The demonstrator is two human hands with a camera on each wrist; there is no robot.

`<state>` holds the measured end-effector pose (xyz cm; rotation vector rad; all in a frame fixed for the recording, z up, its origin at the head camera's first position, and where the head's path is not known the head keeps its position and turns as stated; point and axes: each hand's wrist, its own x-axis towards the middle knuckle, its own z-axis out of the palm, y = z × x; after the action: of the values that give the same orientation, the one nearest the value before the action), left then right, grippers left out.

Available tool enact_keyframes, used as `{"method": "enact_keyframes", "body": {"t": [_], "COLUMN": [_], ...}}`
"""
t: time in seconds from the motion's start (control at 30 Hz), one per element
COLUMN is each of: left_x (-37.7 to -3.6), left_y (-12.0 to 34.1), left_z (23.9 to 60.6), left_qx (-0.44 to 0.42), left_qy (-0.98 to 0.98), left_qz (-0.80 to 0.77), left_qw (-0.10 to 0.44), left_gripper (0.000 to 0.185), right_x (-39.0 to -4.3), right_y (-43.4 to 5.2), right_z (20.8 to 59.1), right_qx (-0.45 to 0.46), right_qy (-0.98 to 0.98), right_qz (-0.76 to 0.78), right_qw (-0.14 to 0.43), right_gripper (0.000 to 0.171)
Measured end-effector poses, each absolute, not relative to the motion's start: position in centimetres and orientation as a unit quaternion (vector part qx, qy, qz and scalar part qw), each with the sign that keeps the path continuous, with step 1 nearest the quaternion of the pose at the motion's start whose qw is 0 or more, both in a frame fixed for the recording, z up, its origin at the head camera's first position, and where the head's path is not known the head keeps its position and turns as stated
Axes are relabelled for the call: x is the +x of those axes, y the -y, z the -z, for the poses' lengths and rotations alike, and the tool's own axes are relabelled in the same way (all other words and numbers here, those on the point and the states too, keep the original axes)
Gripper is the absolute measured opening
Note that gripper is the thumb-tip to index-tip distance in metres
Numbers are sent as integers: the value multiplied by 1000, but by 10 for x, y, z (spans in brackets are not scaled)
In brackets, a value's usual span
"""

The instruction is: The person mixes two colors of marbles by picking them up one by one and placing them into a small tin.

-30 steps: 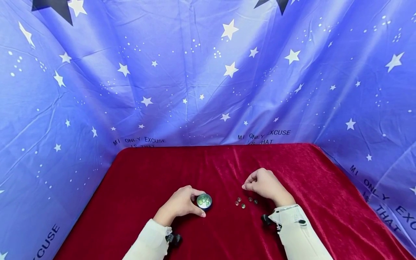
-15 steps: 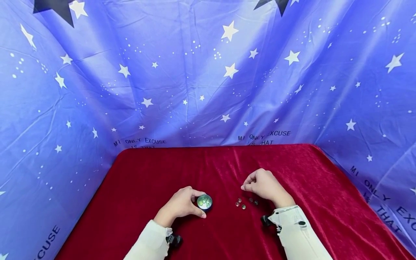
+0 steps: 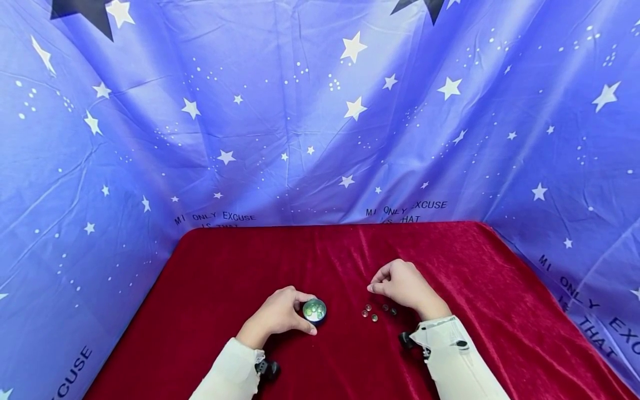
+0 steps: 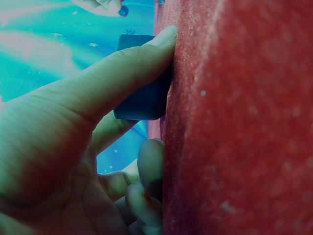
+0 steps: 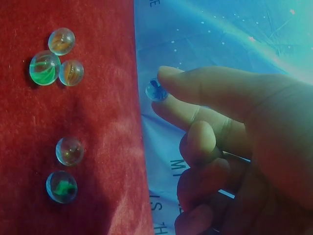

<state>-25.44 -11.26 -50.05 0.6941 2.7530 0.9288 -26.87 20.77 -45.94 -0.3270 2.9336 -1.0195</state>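
Observation:
My left hand holds a small dark round cup with thumb and fingers around its sides. The cup stands on the red cloth and has several greenish marbles inside, seen from above in the head view. Between the thumb and index finger of my right hand is a clear marble with a blue swirl; it is raised above the cloth. Its other fingers are curled. Loose on the cloth below lie several marbles, among them a green-swirled marble and an orange-swirled marble.
Red velvet cloth covers the table, with slight folds at the right. Behind and at both sides hangs a blue curtain printed with stars and lettering. A black wrist camera sits at the left cuff.
My right hand has shifted slightly to the left, toward the cup, with the marble pinched in it. The left hand and the cup stay in place.

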Motion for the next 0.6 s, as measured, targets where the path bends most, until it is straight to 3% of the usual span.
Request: {"method": "enact_keyframes", "body": {"t": [0.6], "left_x": [-255], "left_y": [113], "left_z": [500], "left_qx": [232], "left_qy": [-921], "left_qz": [-305], "left_qw": [75], "left_gripper": [62], "right_x": [-266], "right_y": [-196], "right_z": [461], "right_qx": [-115], "right_qy": [-934], "right_qz": [339], "right_qw": [5], "right_gripper": [10]}}
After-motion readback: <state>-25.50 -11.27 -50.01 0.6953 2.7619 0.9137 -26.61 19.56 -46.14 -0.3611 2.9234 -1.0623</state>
